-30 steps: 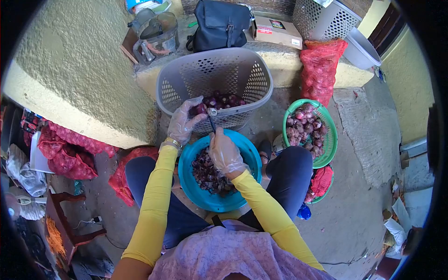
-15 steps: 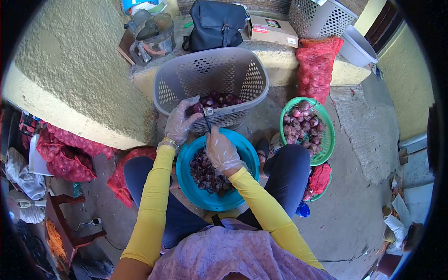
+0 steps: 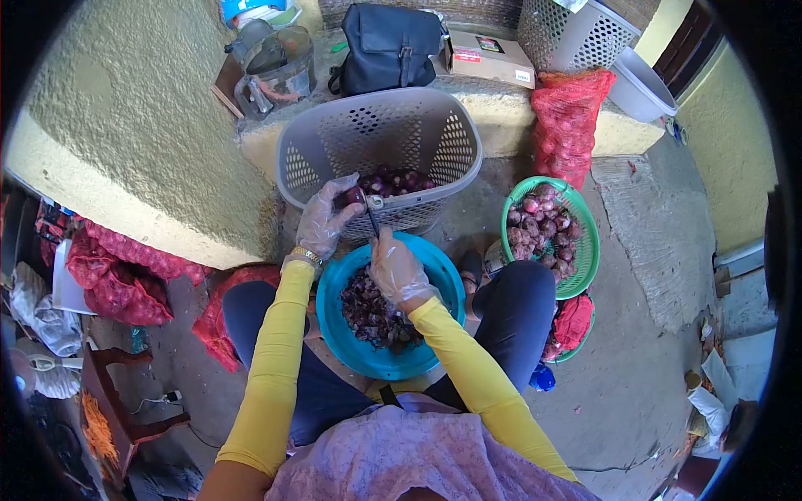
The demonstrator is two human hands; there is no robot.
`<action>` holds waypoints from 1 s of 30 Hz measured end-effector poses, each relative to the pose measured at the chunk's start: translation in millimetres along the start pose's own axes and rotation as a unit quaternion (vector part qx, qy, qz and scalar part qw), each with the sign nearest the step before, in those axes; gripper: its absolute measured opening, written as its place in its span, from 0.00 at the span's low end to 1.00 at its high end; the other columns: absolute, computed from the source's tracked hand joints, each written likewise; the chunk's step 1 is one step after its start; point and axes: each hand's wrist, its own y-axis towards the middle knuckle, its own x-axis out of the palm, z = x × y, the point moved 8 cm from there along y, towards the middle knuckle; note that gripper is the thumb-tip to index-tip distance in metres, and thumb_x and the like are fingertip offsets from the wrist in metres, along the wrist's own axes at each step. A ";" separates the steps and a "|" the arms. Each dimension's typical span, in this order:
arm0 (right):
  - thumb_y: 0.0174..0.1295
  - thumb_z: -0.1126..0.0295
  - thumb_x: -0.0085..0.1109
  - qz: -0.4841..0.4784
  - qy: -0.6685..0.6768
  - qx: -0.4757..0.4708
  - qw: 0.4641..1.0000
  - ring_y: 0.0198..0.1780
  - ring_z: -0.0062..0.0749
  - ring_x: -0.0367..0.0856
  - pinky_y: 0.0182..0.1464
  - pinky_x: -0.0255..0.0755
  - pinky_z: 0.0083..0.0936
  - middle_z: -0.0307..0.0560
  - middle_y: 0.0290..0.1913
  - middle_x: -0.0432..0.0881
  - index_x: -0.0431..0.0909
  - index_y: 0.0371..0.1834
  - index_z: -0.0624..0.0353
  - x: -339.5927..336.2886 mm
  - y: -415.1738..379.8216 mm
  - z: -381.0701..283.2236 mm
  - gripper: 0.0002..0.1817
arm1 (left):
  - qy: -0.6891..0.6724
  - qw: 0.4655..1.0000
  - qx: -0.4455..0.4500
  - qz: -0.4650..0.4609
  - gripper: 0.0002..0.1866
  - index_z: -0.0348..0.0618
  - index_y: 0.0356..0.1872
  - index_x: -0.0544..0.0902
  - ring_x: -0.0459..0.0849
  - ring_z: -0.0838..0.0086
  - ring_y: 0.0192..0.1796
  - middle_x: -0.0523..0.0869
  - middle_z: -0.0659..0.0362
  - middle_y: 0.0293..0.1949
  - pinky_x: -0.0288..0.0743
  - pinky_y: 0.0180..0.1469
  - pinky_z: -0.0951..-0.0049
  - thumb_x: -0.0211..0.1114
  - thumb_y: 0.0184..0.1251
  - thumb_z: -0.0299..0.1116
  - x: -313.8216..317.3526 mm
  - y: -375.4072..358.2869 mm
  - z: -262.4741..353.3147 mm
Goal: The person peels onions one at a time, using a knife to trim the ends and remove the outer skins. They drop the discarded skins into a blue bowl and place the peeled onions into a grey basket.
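Note:
In a clear plastic glove, my left hand [image 3: 321,219] holds a purple onion [image 3: 351,198] at the near rim of the tall grey basket [image 3: 292,190]. My right hand [image 3: 396,269], also gloved, is closed round a small knife [image 3: 373,219] whose blade points up toward the onion. Peeled onions [image 3: 393,180] lie inside the grey basket. Below my hands, between my legs, the blue basin [image 3: 334,346] contains dark onion skins [image 3: 376,313]. The green basket [image 3: 591,250] to the right holds unpeeled onions [image 3: 543,221].
Behind the grey basket, a black backpack [image 3: 388,48] and a cardboard box [image 3: 489,58] rest on a ledge. A red net sack [image 3: 571,125] stands at the right. More red sacks [image 3: 125,288] lie left, near a wooden stool [image 3: 125,409].
The view has shifted very slightly. Both hands keep nearly the same place, with the onion and the knife still held.

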 end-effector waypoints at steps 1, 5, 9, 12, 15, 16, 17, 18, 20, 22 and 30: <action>0.80 0.63 0.47 -0.014 -0.003 0.015 1.000 0.36 0.73 0.83 0.37 0.74 0.62 0.72 0.30 0.83 0.69 0.47 0.65 -1.0 -4.8 -0.9 0.13 | 0.003 1.000 -0.003 -0.004 0.29 0.36 0.66 0.78 0.83 0.60 0.68 0.84 0.47 0.67 0.72 0.72 0.63 0.74 0.69 0.39 0.8 -0.1 0.9; 0.80 0.63 0.47 -0.010 -0.008 0.017 1.000 0.37 0.73 0.83 0.38 0.75 0.62 0.72 0.31 0.83 0.69 0.47 0.65 5.9 -1.1 5.9 0.13 | 0.003 1.000 -0.006 -0.006 0.29 0.36 0.66 0.78 0.83 0.61 0.67 0.84 0.47 0.67 0.72 0.72 0.63 0.74 0.69 0.39 1.2 -0.9 4.1; 0.80 0.63 0.47 -0.007 -0.003 0.017 1.000 0.37 0.73 0.84 0.38 0.76 0.61 0.72 0.31 0.84 0.69 0.47 0.64 4.8 -3.4 3.9 0.13 | -0.044 0.999 -0.017 -0.016 0.29 0.36 0.67 0.78 0.83 0.61 0.67 0.83 0.47 0.67 0.73 0.72 0.63 0.74 0.70 0.39 1.8 0.5 -2.8; 0.80 0.63 0.47 -0.023 -0.008 0.034 0.999 0.38 0.73 0.84 0.39 0.76 0.61 0.72 0.32 0.84 0.69 0.48 0.65 9.9 -4.8 6.6 0.13 | -0.025 0.999 -0.015 -0.020 0.28 0.36 0.67 0.77 0.83 0.61 0.67 0.83 0.47 0.67 0.73 0.72 0.63 0.74 0.70 0.39 2.1 -0.7 -1.8; 0.80 0.62 0.47 0.005 -0.012 0.014 1.000 0.37 0.72 0.84 0.39 0.77 0.62 0.72 0.31 0.84 0.69 0.47 0.66 14.1 2.1 8.0 0.14 | -0.038 0.999 -0.007 -0.022 0.28 0.36 0.66 0.77 0.82 0.62 0.67 0.83 0.46 0.67 0.73 0.72 0.62 0.73 0.71 0.39 0.5 -0.2 -3.4; 0.80 0.62 0.47 -0.005 -0.012 0.025 1.000 0.37 0.72 0.85 0.39 0.77 0.62 0.72 0.31 0.84 0.69 0.47 0.66 13.2 -1.8 7.6 0.14 | -0.048 0.998 -0.008 -0.031 0.28 0.36 0.66 0.77 0.82 0.62 0.68 0.83 0.46 0.67 0.73 0.72 0.62 0.73 0.71 0.39 2.1 0.5 -4.1; 0.80 0.62 0.47 -0.015 -0.013 0.034 0.999 0.37 0.72 0.85 0.39 0.77 0.62 0.72 0.31 0.84 0.70 0.47 0.66 12.5 -3.1 7.6 0.14 | -0.048 0.998 -0.007 -0.031 0.28 0.36 0.66 0.77 0.82 0.62 0.68 0.83 0.46 0.67 0.73 0.72 0.62 0.73 0.71 0.39 2.5 2.3 -5.7; 0.80 0.62 0.47 -0.015 -0.013 0.034 0.999 0.37 0.72 0.85 0.39 0.77 0.62 0.72 0.31 0.84 0.70 0.47 0.66 14.6 -1.6 9.6 0.14 | -0.034 0.999 0.001 -0.029 0.28 0.36 0.66 0.77 0.82 0.61 0.68 0.83 0.46 0.67 0.72 0.72 0.62 0.72 0.71 0.40 2.1 3.2 -5.6; 0.80 0.63 0.48 -0.008 -0.020 0.033 0.999 0.37 0.72 0.85 0.39 0.77 0.61 0.71 0.31 0.84 0.70 0.46 0.66 19.3 0.0 15.9 0.14 | -0.021 0.999 0.007 -0.029 0.27 0.36 0.66 0.77 0.82 0.61 0.69 0.83 0.46 0.67 0.72 0.72 0.62 0.72 0.72 0.40 2.2 1.0 -6.6; 0.80 0.63 0.48 -0.001 -0.015 0.023 1.000 0.36 0.72 0.85 0.38 0.77 0.61 0.72 0.31 0.84 0.70 0.46 0.66 19.7 -1.8 13.6 0.14 | 0.012 0.999 -0.007 -0.041 0.28 0.37 0.67 0.76 0.81 0.58 0.69 0.82 0.46 0.68 0.72 0.72 0.62 0.70 0.73 0.41 -0.6 -0.3 5.5; 0.80 0.65 0.48 0.015 0.019 0.005 1.000 0.35 0.71 0.84 0.35 0.74 0.60 0.72 0.30 0.82 0.71 0.46 0.68 18.4 6.2 19.1 0.14 | -0.083 0.996 0.017 -0.012 0.27 0.38 0.69 0.75 0.81 0.63 0.69 0.80 0.49 0.70 0.72 0.73 0.63 0.70 0.72 0.32 6.3 2.2 -4.7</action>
